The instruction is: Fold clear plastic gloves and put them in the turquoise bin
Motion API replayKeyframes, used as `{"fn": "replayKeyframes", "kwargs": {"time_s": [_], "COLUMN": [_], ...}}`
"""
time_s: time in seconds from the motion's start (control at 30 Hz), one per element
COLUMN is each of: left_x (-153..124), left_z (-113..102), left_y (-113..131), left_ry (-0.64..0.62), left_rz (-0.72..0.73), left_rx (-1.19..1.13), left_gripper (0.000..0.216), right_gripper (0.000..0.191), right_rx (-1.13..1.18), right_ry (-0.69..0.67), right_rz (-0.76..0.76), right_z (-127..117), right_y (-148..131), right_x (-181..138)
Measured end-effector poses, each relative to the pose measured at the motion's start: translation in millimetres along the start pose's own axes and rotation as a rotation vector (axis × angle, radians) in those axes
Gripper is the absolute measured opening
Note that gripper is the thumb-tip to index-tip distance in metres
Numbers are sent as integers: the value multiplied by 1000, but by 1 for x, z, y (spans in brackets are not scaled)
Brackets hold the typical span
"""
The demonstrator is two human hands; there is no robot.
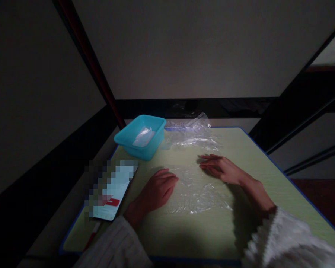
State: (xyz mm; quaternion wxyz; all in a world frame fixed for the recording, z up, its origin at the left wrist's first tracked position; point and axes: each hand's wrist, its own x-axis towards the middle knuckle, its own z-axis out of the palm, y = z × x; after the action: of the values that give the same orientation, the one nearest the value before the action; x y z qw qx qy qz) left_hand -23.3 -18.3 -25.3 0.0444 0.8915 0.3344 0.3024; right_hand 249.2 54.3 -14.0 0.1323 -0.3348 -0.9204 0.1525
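Note:
A thin clear plastic bag (203, 197) lies spread and wrinkled on the table in front of me. My left hand (160, 188) is at its left side, fingers curled together and closed on the film; the fingertips are partly hidden. Over the far right part of the bag is my right hand (219, 169), open, its fingers stretched toward the left and nothing seen in them. Farther back, more crumpled clear plastic (195, 136) rests near the table's far edge, one corner sticking up.
A blue plastic basket (153, 143) with a folded clear packet (144, 136) inside stands at the back left. A lit phone (108, 212) lies along the left side, with a red and white pen-like item (92, 235) below it. The pale green table (257, 163) has a blue edge; panels rise behind it.

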Motion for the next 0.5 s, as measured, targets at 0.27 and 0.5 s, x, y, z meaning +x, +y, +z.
{"fn": "replayKeyframes", "kwargs": {"time_s": [0.27,0.5], "left_x": [-4,-5], "left_z": [5,6], "left_y": [0,1], "left_ry": [23,33], "left_rz": [45,83], "left_rx": [-48,-54], "left_gripper": [22,20], "right_gripper": [31,30], "right_rx": [-92,-172], "right_ry": [68,109], "right_rz": [30,17], "right_z": [4,3], "right_y": [1,-7], "right_x": [1,3]}}
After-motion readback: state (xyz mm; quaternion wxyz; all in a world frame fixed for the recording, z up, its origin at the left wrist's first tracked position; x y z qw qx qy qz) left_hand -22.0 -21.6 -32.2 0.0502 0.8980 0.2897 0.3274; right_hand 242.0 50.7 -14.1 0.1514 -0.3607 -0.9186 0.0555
